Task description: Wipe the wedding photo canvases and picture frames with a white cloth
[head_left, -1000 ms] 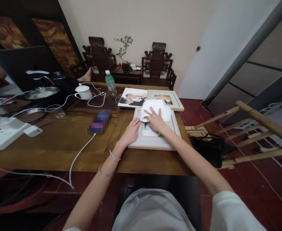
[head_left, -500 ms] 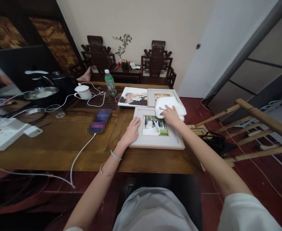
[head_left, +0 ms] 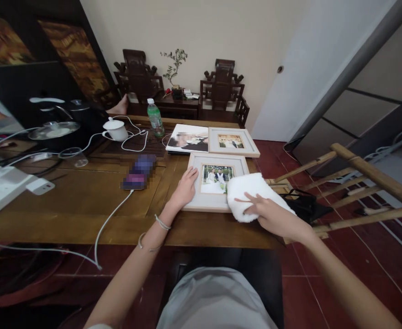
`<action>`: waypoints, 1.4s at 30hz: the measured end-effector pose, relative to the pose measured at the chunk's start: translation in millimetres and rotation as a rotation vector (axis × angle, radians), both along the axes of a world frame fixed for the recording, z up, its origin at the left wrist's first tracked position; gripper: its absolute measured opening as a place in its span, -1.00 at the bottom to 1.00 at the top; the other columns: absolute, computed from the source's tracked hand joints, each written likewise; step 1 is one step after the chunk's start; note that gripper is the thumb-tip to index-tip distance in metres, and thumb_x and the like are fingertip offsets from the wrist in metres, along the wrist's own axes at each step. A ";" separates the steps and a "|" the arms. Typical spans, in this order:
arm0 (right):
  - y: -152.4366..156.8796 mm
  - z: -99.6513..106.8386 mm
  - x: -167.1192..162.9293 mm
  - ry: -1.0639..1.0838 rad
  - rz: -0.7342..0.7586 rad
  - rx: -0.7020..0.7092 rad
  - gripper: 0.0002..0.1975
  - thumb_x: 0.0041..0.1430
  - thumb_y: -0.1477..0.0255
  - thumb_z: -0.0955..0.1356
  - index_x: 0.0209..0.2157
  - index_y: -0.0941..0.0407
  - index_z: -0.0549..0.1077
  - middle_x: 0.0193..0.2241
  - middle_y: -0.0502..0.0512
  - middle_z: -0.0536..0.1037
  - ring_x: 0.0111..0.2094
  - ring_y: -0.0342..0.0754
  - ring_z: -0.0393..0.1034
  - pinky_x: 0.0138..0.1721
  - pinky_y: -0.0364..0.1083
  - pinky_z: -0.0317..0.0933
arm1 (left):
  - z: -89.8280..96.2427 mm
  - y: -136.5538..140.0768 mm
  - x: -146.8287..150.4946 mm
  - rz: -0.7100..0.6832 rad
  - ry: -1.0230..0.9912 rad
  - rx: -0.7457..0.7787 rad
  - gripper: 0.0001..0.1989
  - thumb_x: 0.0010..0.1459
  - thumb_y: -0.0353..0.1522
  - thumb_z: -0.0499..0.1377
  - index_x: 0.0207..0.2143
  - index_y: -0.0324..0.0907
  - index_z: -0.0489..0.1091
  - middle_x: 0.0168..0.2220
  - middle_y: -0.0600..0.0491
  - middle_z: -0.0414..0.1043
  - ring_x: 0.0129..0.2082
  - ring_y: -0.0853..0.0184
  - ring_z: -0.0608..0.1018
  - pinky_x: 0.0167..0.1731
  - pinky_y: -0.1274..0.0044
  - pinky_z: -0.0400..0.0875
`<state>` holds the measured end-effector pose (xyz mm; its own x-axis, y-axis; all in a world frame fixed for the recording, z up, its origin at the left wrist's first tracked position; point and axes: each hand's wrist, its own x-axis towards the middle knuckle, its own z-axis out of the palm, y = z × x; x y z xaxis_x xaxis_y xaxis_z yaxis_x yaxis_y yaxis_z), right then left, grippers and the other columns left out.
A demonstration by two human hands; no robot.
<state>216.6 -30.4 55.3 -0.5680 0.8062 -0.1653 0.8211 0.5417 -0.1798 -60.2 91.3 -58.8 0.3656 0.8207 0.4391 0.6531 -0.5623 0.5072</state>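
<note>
On the wooden table lies a picture frame [head_left: 206,160] with a pale mat and a photo of two people. My left hand [head_left: 185,188] holds it along its left edge, fingers together over the border. A folded white towel [head_left: 247,187] is in my right hand [head_left: 261,209], whose fingers press into it. The towel covers the frame's lower right corner and hangs past its side. Behind lies a second picture frame [head_left: 251,142], touching a white-topped photo panel [head_left: 185,130] on its left.
Left of the frames are a phone [head_left: 138,172] on a white cable, a green-labelled bottle [head_left: 156,119], a lidded white cup [head_left: 115,130], a clear plastic cup [head_left: 76,157], a pot [head_left: 55,137] and a power strip [head_left: 2,189]. A bamboo chair [head_left: 368,173] stands at the right.
My right hand has drawn the towel toward me, from the frame's upper right to its lower right corner, uncovering the frame behind. My left hand stays on the left edge.
</note>
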 end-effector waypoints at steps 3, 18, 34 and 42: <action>16.5 -1.1 -9.9 0.022 0.034 -0.068 -0.37 -0.16 0.76 0.12 -0.10 0.08 0.50 0.03 0.05 0.46 0.25 -0.03 -0.01 0.21 0.07 -0.02 | 3.1 -0.9 -1.0 -0.021 0.021 -0.003 -0.44 0.03 -0.64 -0.10 0.13 -0.40 0.23 0.18 -0.24 0.20 0.28 0.12 0.08 0.22 0.17 0.06; 141.7 -40.2 -43.7 -0.167 -0.156 0.391 -0.40 -0.01 0.77 0.14 0.09 0.22 0.34 0.28 0.25 0.05 0.25 0.32 -0.12 0.16 0.26 -0.10 | -0.2 2.5 -4.6 -0.051 -0.034 0.000 -0.41 0.04 -0.61 -0.08 0.16 -0.25 0.22 0.19 -0.12 0.21 0.28 0.14 0.10 0.23 0.14 0.05; 20.0 -11.9 -63.9 -0.073 0.066 0.119 -0.34 -0.08 0.75 0.16 0.10 0.11 0.34 0.22 0.19 0.20 0.22 0.22 0.05 0.09 0.15 0.13 | 3.8 -1.3 -3.1 -0.024 -0.004 -0.014 -0.41 0.05 -0.61 -0.08 0.17 -0.25 0.21 0.21 -0.11 0.19 0.28 0.13 0.09 0.22 0.13 0.06; 149.4 -44.3 -37.3 -0.064 -0.142 0.405 -0.32 -0.08 0.80 0.15 0.13 0.22 0.28 0.30 0.20 -0.03 0.28 0.30 -0.24 0.19 0.28 -0.12 | 5.5 1.0 -5.7 -0.055 0.035 -0.003 -0.46 0.07 -0.61 -0.11 0.13 -0.43 0.24 0.19 -0.24 0.19 0.28 0.11 0.09 0.25 0.19 0.02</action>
